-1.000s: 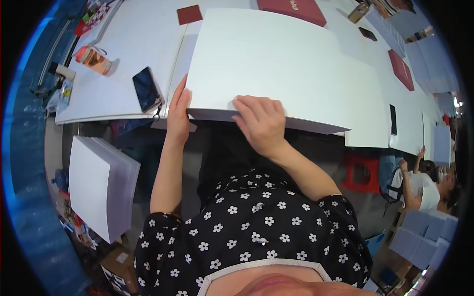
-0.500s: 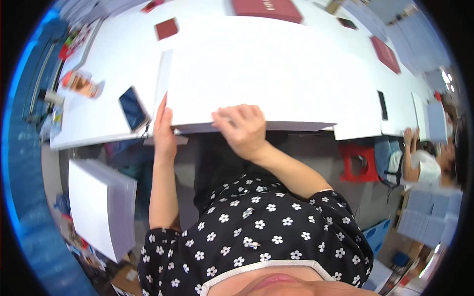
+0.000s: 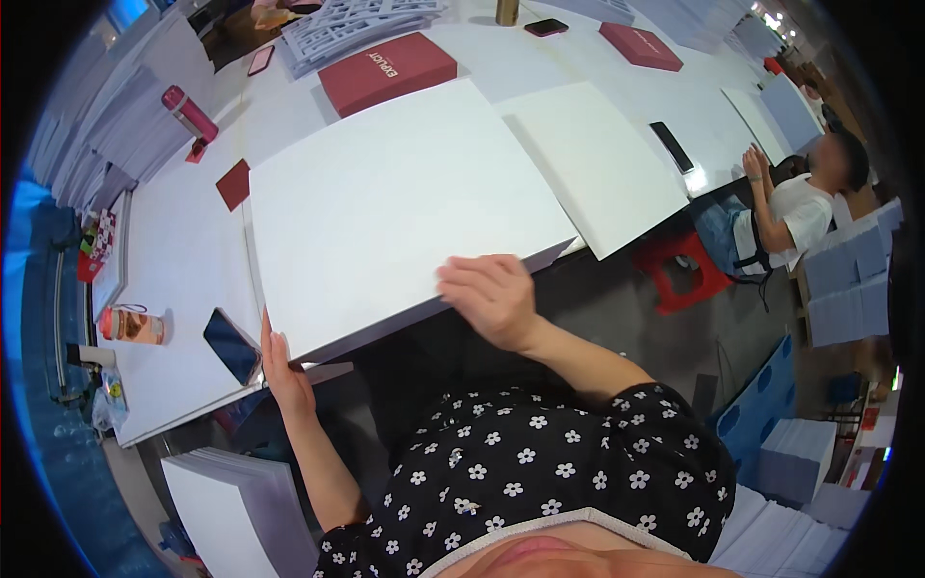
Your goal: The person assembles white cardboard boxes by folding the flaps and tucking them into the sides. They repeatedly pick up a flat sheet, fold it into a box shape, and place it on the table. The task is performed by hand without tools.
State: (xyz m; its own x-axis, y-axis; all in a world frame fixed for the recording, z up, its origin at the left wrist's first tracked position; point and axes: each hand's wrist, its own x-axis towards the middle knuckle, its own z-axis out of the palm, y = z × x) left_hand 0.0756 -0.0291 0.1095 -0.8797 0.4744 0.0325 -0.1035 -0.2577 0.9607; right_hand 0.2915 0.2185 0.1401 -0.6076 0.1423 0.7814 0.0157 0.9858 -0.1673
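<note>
In front of me on the table lies a thick stack of large white sheets (image 3: 395, 207), with its near side face showing. My left hand (image 3: 288, 378) is upright at the stack's near left corner, fingers stretched out and flat along its side. Over the near edge, toward the right, is my right hand (image 3: 493, 301), its fingers extended, loosely bent and holding nothing. Whether its fingertips touch the top sheet I cannot tell. Right of the stack lies a second white sheet or board (image 3: 602, 169), reaching past the table's front edge.
A dark phone (image 3: 231, 345) and an orange-lidded bottle (image 3: 133, 326) stand left. Beyond the stack are a red box (image 3: 385, 72), a small red square (image 3: 233, 185) and a pink flask (image 3: 190, 114). Another person (image 3: 805, 212) sits at right near a red stool (image 3: 682, 275).
My view has turned to the right, so the table appears tilted and more of its far side shows. The left hand stays by the stack's corner; the right hand's fingers have straightened.
</note>
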